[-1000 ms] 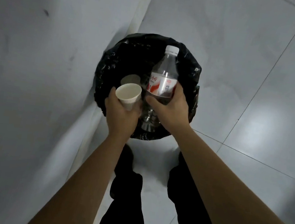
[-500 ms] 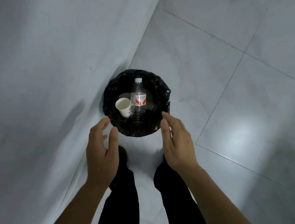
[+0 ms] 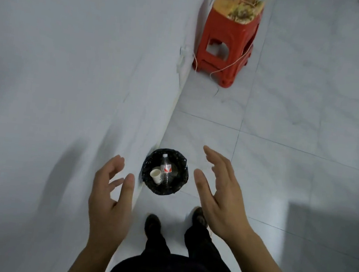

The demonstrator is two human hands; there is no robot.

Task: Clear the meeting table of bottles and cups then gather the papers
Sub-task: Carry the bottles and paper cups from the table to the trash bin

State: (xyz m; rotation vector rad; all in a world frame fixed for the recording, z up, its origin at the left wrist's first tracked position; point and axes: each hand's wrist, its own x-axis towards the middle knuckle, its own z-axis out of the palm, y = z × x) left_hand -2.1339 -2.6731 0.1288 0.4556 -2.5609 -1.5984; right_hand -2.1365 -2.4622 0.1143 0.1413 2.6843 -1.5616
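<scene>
A round bin lined with a black bag (image 3: 176, 188) stands on the floor against the wall, far below me. Inside it lie a clear plastic bottle (image 3: 166, 168) with a white cap and red label and a white paper cup (image 3: 156, 175) to the bottle's left. My left hand (image 3: 109, 197) hovers high above, to the left of the bin, fingers spread and holding nothing. My right hand (image 3: 220, 191) hovers to the right of the bin, fingers apart and empty. No papers or table are in view.
A white wall (image 3: 68, 77) fills the left side. Red plastic stools (image 3: 227, 44), stacked, with a patterned bag on top stand by the wall farther ahead, a thin cord trailing from them. My feet (image 3: 153, 223) stand on grey floor tiles just behind the bin.
Both hands let go of the cup and the bottle, which now lie in the bin. My hands and head have risen well away from the bin, bringing the red stools into view.
</scene>
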